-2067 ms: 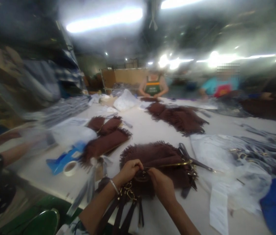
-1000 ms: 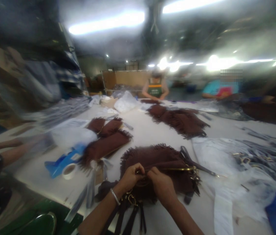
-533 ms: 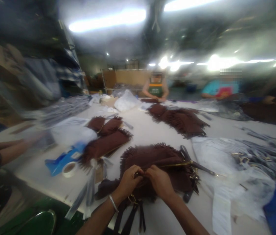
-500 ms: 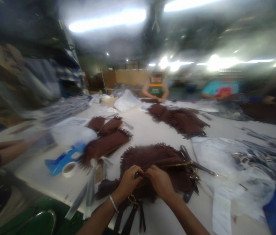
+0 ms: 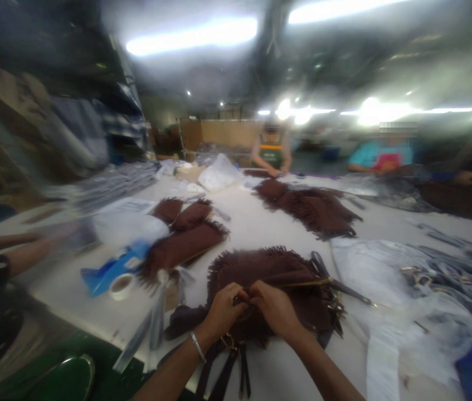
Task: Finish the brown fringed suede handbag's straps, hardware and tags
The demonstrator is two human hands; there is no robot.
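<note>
A dark brown fringed bag lies on the white table in front of me, a gold zipper running along it. My left hand, with a silver bangle at the wrist, has its fingers pinched at the bag's near edge. Beside it, almost touching, my right hand is closed on the same edge. The exact bit between the fingertips is hidden. Dark straps with gold clasps hang toward me below the hands. Another strap extends from the bag's right side.
More brown fringed bags lie to the left, others farther back. A tape roll sits by a blue tape dispenser. Plastic-wrapped straps fill the right. A co-worker's arm reaches in at left; two people stand across the table.
My hands stay pinched at the same part of the bag, with only slight finger movement. The whole view has shifted a little; the far person's arms have moved slightly.
</note>
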